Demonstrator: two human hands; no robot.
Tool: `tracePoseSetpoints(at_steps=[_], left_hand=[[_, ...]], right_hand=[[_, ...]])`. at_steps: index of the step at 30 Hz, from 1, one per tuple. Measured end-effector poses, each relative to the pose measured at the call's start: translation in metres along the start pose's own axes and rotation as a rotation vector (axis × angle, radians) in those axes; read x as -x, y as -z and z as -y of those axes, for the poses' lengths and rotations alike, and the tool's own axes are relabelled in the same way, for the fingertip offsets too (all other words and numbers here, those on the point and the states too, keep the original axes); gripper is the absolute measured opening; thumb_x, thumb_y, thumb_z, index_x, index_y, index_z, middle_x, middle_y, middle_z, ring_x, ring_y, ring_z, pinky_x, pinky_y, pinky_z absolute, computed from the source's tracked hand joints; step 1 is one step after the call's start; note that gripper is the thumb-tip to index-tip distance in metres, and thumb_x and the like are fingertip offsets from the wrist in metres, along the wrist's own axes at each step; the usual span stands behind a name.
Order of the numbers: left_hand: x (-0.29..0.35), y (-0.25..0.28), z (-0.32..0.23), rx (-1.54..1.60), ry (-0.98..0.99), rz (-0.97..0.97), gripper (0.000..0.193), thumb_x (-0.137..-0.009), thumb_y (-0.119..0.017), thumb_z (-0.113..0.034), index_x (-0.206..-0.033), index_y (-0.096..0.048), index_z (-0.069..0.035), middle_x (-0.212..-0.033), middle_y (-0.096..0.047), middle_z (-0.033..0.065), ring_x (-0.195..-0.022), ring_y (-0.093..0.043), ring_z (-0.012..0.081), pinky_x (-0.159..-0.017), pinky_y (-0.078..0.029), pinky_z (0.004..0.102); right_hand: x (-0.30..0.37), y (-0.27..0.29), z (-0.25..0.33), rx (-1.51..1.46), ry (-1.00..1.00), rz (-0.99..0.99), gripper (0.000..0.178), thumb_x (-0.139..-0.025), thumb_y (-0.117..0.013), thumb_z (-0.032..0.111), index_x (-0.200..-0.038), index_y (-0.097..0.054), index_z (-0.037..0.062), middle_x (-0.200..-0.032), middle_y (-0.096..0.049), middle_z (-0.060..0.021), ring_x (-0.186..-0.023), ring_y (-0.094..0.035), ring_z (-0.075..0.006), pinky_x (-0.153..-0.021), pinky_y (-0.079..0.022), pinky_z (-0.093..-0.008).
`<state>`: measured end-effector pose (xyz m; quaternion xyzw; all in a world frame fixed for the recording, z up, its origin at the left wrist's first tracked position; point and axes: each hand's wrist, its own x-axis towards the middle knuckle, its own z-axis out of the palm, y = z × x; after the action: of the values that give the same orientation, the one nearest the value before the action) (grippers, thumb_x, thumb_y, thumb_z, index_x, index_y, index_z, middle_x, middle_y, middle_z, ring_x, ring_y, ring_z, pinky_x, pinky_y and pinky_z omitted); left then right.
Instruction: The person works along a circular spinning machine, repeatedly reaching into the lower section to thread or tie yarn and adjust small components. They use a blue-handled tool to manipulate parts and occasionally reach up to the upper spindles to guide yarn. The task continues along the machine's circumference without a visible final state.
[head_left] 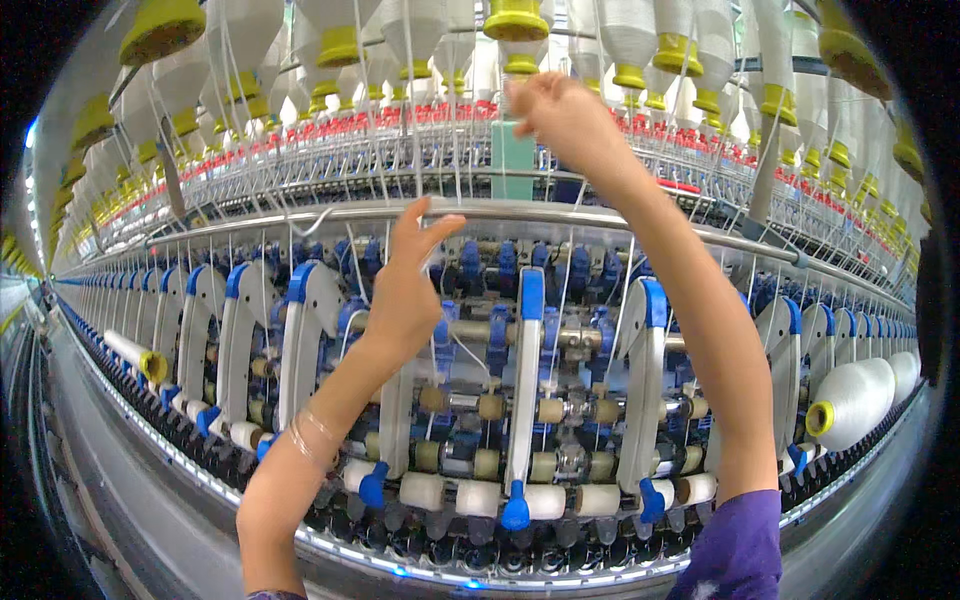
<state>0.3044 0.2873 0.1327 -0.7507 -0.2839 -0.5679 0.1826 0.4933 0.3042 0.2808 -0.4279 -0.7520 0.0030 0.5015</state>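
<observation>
My right hand [563,118] is raised above the long metal rail [470,211], just below a hanging white roving bobbin with a yellow base [517,24]. Its fingers are bent inward and slightly blurred; what they hold, if anything, cannot be made out. Lower and to the left, my left hand [405,300] is in front of the spinning frame, its thumb and index finger stretched up and apart, the other fingers mostly hidden. Thin white roving strands [565,300] run down past the rail into the drafting rollers [550,410]. Grey-and-blue arms [530,370] stand along the machine.
Many yellow-based white bobbins [415,35] hang overhead. White rollers [545,499] line the front of the frame. A full white bobbin [858,398] lies at the right, a slim one [130,352] at the left. A green panel [512,160] stands behind the rail.
</observation>
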Motion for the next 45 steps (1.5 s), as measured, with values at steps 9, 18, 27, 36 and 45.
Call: tracePoseSetpoints(at_steps=[9,18,27,36,45], left_hand=[[0.013,0.023,0.013,1.341,1.216,0.384,0.033,-0.089,-0.048,-0.018,-0.112,-0.050,0.005,-0.061,-0.048,-0.0007,-0.050,-0.045,0.0119,-0.042,-0.032,0.0234],[0.030,0.045,-0.018,0.062,0.381,0.532,0.033,-0.085,-0.052,-0.024,-0.064,-0.061,0.000,-0.051,-0.049,0.0149,-0.045,-0.048,0.0230,-0.049,-0.038,0.0371],[0.044,0.034,-0.031,-0.136,0.198,0.463,0.034,-0.084,-0.061,-0.030,-0.067,-0.062,0.000,-0.062,-0.058,0.0194,-0.059,-0.057,0.0385,-0.056,-0.045,0.0453],[0.078,0.084,-0.031,-0.557,0.191,0.621,0.018,-0.076,-0.066,-0.018,-0.073,-0.062,-0.001,-0.096,-0.059,0.0132,-0.093,-0.057,0.0288,-0.075,-0.048,0.0374],[0.065,0.062,0.000,1.291,0.724,0.296,0.030,-0.095,-0.050,-0.024,-0.075,-0.054,-0.002,-0.084,-0.060,0.0077,-0.081,-0.059,0.0176,-0.081,-0.047,0.0317]], right_hand=[[0.066,-0.070,-0.024,0.434,0.942,0.229,0.031,-0.071,-0.058,-0.004,-0.102,-0.059,-0.0021,-0.103,-0.059,-0.0156,-0.089,-0.060,-0.0337,-0.080,-0.049,-0.0400],[0.045,-0.063,-0.019,0.443,0.581,0.729,0.007,-0.075,-0.064,0.006,-0.078,-0.065,0.0000,-0.066,-0.062,-0.0137,-0.061,-0.059,-0.0281,-0.061,-0.047,-0.0338],[0.066,-0.076,-0.007,0.232,0.457,1.106,0.012,-0.071,-0.066,0.008,-0.082,-0.070,0.0058,-0.064,-0.064,-0.0077,-0.060,-0.060,-0.0154,-0.056,-0.045,-0.0290],[0.104,-0.098,-0.012,1.046,0.596,0.887,0.009,-0.073,-0.062,0.006,-0.078,-0.069,0.0035,-0.080,-0.066,-0.0147,-0.083,-0.067,-0.0288,-0.069,-0.055,-0.0391],[0.119,-0.107,-0.019,0.943,0.508,0.988,0.010,-0.072,-0.061,0.007,-0.077,-0.069,0.0050,-0.085,-0.067,-0.0133,-0.082,-0.066,-0.0312,-0.069,-0.054,-0.0408]])
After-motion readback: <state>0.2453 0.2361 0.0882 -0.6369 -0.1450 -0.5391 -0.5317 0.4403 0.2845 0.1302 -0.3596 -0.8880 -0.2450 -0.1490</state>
